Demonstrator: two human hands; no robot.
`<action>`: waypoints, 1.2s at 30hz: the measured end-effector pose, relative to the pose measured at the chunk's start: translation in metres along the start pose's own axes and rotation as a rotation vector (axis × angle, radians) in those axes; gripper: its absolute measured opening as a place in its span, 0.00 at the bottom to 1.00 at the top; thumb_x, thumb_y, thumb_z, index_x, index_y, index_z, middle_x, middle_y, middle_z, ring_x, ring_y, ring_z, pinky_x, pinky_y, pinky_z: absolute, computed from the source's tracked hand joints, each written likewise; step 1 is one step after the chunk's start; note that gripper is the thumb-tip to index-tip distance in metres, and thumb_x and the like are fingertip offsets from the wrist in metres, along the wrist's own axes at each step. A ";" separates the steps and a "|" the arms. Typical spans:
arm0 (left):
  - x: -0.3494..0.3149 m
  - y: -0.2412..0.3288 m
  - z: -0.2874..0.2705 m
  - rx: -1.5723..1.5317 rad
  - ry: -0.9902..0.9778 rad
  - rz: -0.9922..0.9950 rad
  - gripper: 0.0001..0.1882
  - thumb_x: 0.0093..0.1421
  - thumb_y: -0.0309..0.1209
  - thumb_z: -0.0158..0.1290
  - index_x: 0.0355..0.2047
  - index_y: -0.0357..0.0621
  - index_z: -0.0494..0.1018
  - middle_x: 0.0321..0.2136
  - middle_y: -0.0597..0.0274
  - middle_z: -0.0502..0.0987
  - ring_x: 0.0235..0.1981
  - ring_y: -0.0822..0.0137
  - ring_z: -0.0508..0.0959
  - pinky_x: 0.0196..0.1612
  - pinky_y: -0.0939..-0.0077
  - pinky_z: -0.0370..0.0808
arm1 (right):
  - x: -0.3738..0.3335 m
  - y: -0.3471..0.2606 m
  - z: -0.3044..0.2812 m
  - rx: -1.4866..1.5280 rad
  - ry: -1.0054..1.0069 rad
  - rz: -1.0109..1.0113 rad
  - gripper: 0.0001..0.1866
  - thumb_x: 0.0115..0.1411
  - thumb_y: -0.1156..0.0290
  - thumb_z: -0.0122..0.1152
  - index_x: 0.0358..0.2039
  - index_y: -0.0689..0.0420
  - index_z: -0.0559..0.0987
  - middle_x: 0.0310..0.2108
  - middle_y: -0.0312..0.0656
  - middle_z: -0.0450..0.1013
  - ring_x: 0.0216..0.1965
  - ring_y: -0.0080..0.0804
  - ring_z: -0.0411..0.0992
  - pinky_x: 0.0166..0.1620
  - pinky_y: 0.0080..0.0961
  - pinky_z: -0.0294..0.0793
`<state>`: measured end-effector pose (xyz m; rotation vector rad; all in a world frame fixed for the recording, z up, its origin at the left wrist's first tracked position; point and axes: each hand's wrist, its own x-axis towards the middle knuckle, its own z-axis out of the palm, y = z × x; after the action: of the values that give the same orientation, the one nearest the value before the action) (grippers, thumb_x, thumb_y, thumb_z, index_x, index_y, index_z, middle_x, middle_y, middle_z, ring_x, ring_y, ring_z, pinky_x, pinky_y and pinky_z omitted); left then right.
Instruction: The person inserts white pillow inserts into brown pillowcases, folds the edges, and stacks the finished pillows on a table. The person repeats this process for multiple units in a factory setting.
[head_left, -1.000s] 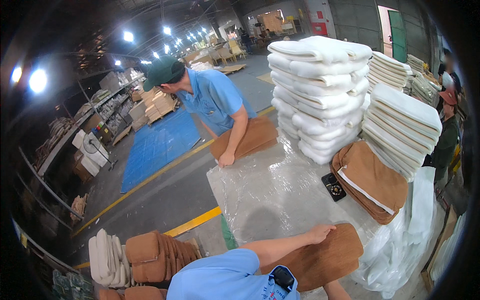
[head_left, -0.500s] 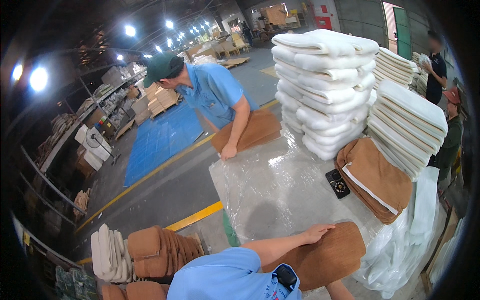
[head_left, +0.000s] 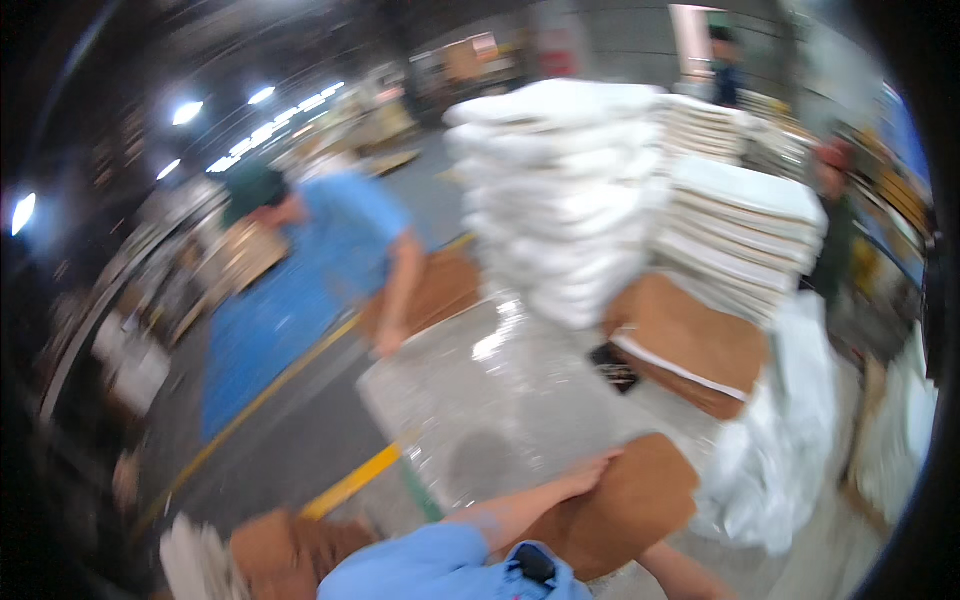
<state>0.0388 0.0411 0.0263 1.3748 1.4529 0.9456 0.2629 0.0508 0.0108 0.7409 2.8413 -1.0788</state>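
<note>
A brown, rounded cushion piece [head_left: 635, 500] is close in front of me, tilted over the near side of the table. At its far left edge my left hand [head_left: 592, 472] grips it, the fingers blurred along the rim. My right forearm [head_left: 685, 575] comes up at the piece's lower right. The cushion hides my right hand [head_left: 645, 555] almost wholly, so its fingers cannot be made out. Beyond lies the plastic-covered table [head_left: 430, 400]. A stack of brown cushion pieces with a white strip [head_left: 690, 345] rests on its right side, beside a small black object [head_left: 613, 368].
Tall white padding stacks [head_left: 560, 200] and layered white pads [head_left: 740, 225] stand at the far right. Clear plastic wrap [head_left: 770, 480] hangs right. A co-worker in blue [head_left: 345, 225] handles another brown piece [head_left: 445, 285] at the far left corner. More cushions [head_left: 290, 550] sit lower left.
The whole view has swung, shifting the table and stacks leftward, with blur. The co-worker still leans over the far corner. My left hand stays at the cushion's edge.
</note>
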 end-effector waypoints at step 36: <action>-0.015 -0.007 -0.008 0.152 0.143 0.010 0.24 0.77 0.27 0.40 0.70 0.48 0.70 0.71 0.53 0.69 0.72 0.53 0.69 0.74 0.64 0.64 | 0.007 -0.007 -0.016 -0.021 -0.137 -0.077 0.36 0.69 0.46 0.56 0.75 0.41 0.65 0.75 0.45 0.61 0.77 0.47 0.55 0.78 0.49 0.49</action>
<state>0.0284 0.0264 0.0239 1.4492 1.6555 0.9729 0.2558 0.0593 0.0262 0.5381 2.7808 -1.0625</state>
